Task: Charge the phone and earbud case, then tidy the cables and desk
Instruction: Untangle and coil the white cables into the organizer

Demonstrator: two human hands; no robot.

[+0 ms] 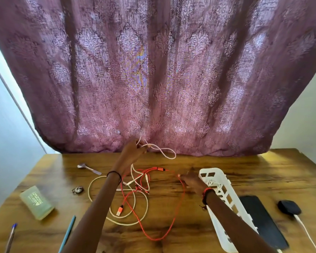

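A white cable (117, 220) and a red cable (173, 221) lie tangled in the middle of the wooden desk (181, 230). My left hand (132, 152) is raised near the far desk edge, pinching loops of the white cable. My right hand (191, 180) rests low on the desk with its fingertips on the red cable. A black phone (261, 220) lies flat at the right. Beside it sits a dark earbud case (288, 207) with a white cable (305, 230) running from it.
A white slotted plastic tray (217, 181) lies between my right arm and the phone. On the left are a spoon (88, 168), a ring-like metal object (78, 189), a pale green case (36, 202), a teal pencil (67, 232) and a pen (10, 238). A purple curtain (157, 73) hangs behind.
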